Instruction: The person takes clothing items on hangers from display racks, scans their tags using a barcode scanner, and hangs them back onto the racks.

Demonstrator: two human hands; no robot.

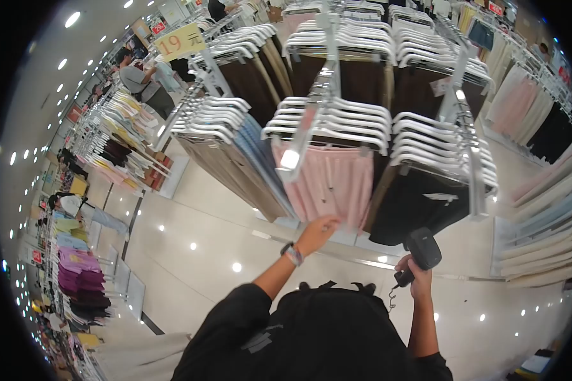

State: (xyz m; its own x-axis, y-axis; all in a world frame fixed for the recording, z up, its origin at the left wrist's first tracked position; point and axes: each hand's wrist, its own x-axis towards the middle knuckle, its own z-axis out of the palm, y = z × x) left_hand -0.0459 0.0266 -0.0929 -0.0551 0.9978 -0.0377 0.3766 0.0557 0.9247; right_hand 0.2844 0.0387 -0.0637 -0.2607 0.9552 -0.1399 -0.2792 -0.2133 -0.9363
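Observation:
Pink trousers (327, 181) hang on white hangers at the front of the middle rail. My left hand (319, 233) is at their lower edge, fingers partly bent; whether it pinches the cloth is not clear. Around that wrist are a dark watch and a band. In my right hand (417, 274) is a black handheld device (423, 249) with a coiled cord hanging below. Just above the device hang black trousers (419, 203) with a white mark. To the left of the pink pair are grey-brown trousers (232, 168) and a blue garment (260, 152).
Metal rails (305, 130) jut toward me at chest height. More racks stand at the right (540, 222) and left (79, 273). A yellow price sign (180, 42) tops the rack. A person in grey (136, 79) and one in white (86, 209) are at the left.

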